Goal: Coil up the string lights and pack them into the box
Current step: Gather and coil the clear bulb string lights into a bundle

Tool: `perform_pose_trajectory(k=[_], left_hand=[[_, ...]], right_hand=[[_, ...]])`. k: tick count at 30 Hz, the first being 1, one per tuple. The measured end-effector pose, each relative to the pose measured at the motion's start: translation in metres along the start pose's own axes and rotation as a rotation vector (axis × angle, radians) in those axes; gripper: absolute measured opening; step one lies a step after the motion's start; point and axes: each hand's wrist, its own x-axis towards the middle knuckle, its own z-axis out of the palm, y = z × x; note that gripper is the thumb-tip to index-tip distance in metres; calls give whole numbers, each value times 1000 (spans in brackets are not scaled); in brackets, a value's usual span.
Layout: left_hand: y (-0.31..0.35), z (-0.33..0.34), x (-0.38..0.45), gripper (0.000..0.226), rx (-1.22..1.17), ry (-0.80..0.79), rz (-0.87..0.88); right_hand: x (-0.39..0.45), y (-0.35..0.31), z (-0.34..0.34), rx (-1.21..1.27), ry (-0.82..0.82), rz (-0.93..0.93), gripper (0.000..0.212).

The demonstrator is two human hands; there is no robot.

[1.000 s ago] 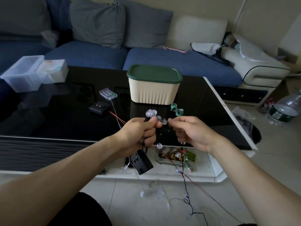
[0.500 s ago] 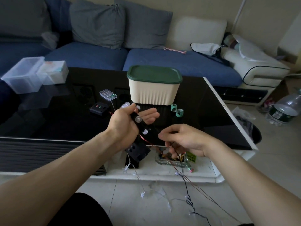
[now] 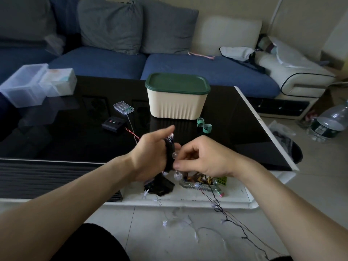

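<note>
My left hand (image 3: 150, 157) grips a dark coil of string lights (image 3: 169, 155) over the table's front edge, index finger stretched out. My right hand (image 3: 205, 157) pinches the wire with small clear bulbs right beside the coil. The loose end of the black wire (image 3: 231, 221) trails down to the tiled floor, with more bulbs along it. A cream box with a closed green lid (image 3: 177, 97) stands on the black table (image 3: 56, 136) behind my hands.
A clear battery case (image 3: 123, 108) and a black controller (image 3: 114, 124) lie on the table left of the box, green ties (image 3: 204, 126) to its right. Clear plastic containers (image 3: 24, 85) sit far left. A second light string (image 3: 175, 223) lies on the floor. A sofa stands behind the table.
My right hand rose from below the table edge and met the left hand at the coil. My left hand turned and dropped a little, bringing the coil closer.
</note>
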Motion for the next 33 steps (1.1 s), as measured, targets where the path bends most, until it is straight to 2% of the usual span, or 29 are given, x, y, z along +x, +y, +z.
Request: perform_pose_trajectory(k=[3, 8, 14, 19, 23, 29, 33], left_hand=[[-6, 0, -1, 64, 55, -138, -35], [-7, 0, 1, 63, 271, -196, -63], [-11, 10, 1, 38, 510, -210, -18], [-12, 5, 6, 32, 436, -107, 25], [-12, 7, 4, 29, 321, -20, 15], [-5, 6, 1, 35, 155, 14, 22], [-6, 3, 3, 24, 302, 30, 169]], right_hand=[[-3, 6, -10, 27, 40, -34, 6], [-8, 24, -24, 99, 140, -42, 20], [-8, 31, -25, 161, 204, -80, 29], [-7, 34, -27, 48, 239, -26, 36], [-8, 34, -25, 86, 165, 24, 34], [-8, 31, -26, 129, 151, 86, 27], [-7, 31, -21, 155, 138, 147, 26]])
